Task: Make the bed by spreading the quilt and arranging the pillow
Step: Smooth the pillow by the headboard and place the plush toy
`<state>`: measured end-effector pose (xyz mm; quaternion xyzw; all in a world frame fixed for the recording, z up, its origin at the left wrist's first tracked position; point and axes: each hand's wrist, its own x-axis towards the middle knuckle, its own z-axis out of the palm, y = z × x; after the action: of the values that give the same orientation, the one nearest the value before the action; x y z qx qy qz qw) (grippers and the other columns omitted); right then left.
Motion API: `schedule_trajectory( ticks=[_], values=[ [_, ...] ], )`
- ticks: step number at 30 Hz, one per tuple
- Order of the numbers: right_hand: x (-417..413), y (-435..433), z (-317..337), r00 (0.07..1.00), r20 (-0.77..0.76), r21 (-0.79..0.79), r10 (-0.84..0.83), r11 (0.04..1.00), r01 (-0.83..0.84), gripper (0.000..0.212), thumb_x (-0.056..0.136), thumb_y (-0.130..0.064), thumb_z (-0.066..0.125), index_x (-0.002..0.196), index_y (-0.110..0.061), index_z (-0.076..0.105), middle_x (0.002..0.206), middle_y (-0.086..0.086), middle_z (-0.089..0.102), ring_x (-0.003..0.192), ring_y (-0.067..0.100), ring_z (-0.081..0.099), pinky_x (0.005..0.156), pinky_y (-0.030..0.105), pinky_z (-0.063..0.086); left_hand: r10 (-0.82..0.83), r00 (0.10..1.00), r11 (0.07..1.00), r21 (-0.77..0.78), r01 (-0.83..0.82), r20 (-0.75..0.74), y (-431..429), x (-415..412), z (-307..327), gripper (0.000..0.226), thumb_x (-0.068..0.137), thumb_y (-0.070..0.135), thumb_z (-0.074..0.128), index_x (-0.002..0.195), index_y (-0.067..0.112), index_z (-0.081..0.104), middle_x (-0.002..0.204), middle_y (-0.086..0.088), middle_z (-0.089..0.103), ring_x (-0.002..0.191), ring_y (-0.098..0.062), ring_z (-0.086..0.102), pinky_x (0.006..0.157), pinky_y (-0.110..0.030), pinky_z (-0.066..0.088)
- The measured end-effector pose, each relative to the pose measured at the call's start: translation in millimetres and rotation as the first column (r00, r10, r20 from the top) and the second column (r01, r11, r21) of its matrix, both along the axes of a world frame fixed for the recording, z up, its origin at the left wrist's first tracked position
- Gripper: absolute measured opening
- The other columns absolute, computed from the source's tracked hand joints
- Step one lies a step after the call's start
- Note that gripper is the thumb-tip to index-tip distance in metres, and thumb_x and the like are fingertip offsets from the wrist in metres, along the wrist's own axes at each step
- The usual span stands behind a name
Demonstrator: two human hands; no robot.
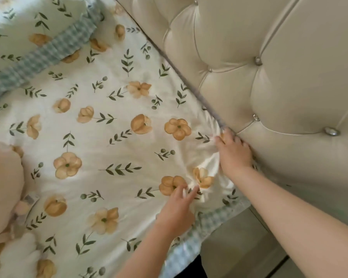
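A white floral sheet (109,137) with orange flowers and green leaves covers the mattress. My right hand (234,153) presses down on it at the seam where the mattress meets the headboard, gripping a bunch of the cloth. My left hand (177,209) pinches a fold of the same sheet near the bed's corner, and wrinkles fan out between the two hands. A floral pillow or quilt with a blue gingham frill (38,57) lies at the upper left. Which of the two it is I cannot tell.
A cream tufted headboard (269,67) with shiny buttons fills the right side. The bed's gingham-edged side (207,223) drops to a pale floor (239,247) at the lower right. A pale soft bulk (4,187) sits at the left edge.
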<state>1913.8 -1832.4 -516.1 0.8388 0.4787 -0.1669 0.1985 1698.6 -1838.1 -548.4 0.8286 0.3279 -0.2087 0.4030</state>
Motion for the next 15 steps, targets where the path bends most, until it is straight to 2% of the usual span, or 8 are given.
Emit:
schedule_trajectory(
  ticks=[3,5,6,7,9,11,13,15],
  values=[
    [-18,-20,-23,0.979,-0.105,0.119,0.173,0.980,-0.160,0.067,0.093,-0.016,0.036,0.153,-0.031,0.010,0.163,0.007,0.001,0.149,0.034,0.004,0.117,0.054,0.012,-0.185,0.983,0.982,0.031,0.186,-0.013,-15,-3,0,0.085,0.085,0.024,0.049,0.150,0.043,-0.001,0.160,0.007,-0.011,0.147,-0.025,-0.007,0.120,-0.044,0.008],
    [-11,-48,-35,0.927,-0.206,0.030,0.313,0.949,-0.314,0.058,0.093,-0.040,0.007,0.150,-0.043,-0.004,0.164,0.000,-0.004,0.150,0.030,-0.005,0.118,0.054,0.005,-0.234,0.971,0.972,0.017,0.234,0.038,-26,-7,6,0.075,0.084,0.023,0.045,0.148,0.048,0.015,0.159,0.017,-0.014,0.143,-0.020,-0.023,0.117,-0.042,-0.007],
    [-2,-61,-39,0.929,-0.225,-0.053,0.295,0.948,-0.314,0.058,0.089,-0.047,-0.007,0.147,-0.047,-0.013,0.163,-0.003,-0.008,0.149,0.029,-0.011,0.119,0.051,0.001,-0.211,0.976,0.977,-0.002,0.212,0.058,-31,-10,7,0.065,0.085,0.022,0.044,0.143,0.047,0.030,0.159,0.020,-0.009,0.144,-0.019,-0.023,0.118,-0.043,-0.009],
    [5,-67,-40,0.950,-0.207,-0.111,0.236,0.959,-0.262,0.056,0.090,-0.049,-0.009,0.146,-0.047,-0.017,0.163,-0.004,-0.010,0.149,0.029,-0.013,0.120,0.048,-0.001,-0.139,0.987,0.990,0.002,0.139,0.085,-33,-14,8,0.053,0.087,0.023,0.045,0.136,0.044,0.044,0.159,0.021,0.001,0.147,-0.019,-0.016,0.120,-0.045,-0.004],
    [6,-63,-37,0.982,-0.147,-0.098,0.115,0.987,-0.130,0.053,0.101,-0.039,0.010,0.151,-0.042,-0.006,0.164,-0.001,-0.005,0.149,0.033,-0.010,0.120,0.050,0.000,0.094,0.986,0.991,0.077,-0.105,0.137,-36,-19,8,0.038,0.087,0.026,0.049,0.120,0.041,0.056,0.152,0.020,0.029,0.146,-0.019,0.017,0.117,-0.041,0.015],
    [-18,-48,-26,0.990,-0.128,0.070,0.060,0.996,-0.051,0.053,0.101,-0.030,0.029,0.152,-0.031,0.017,0.163,0.004,0.007,0.149,0.038,0.000,0.119,0.058,0.004,0.288,0.949,0.925,0.218,-0.310,0.129,-36,-24,7,0.042,0.077,0.035,0.058,0.119,0.037,0.054,0.132,0.012,0.047,0.125,-0.019,0.043,0.104,-0.037,0.030],
    [-42,-43,-23,0.965,-0.194,0.264,0.176,0.957,-0.122,0.052,0.098,-0.037,0.034,0.149,-0.027,0.026,0.162,0.004,0.017,0.149,0.035,0.009,0.116,0.063,0.007,0.295,0.953,0.903,0.309,-0.300,0.063,-37,-31,7,0.055,0.065,0.049,0.065,0.116,0.031,0.053,0.113,0.005,0.047,0.104,-0.022,0.049,0.089,-0.040,0.039],
    [-50,-52,-28,0.873,-0.314,0.199,0.373,0.925,-0.323,0.057,0.096,-0.052,0.027,0.150,-0.038,0.019,0.163,-0.003,0.009,0.150,0.029,-0.001,0.113,0.066,0.002,0.101,0.992,0.944,0.321,-0.070,-0.081,-39,-42,5,0.051,0.067,0.056,0.061,0.106,0.026,0.050,0.104,0.004,0.045,0.094,-0.023,0.051,0.080,-0.038,0.037]
  ],
)
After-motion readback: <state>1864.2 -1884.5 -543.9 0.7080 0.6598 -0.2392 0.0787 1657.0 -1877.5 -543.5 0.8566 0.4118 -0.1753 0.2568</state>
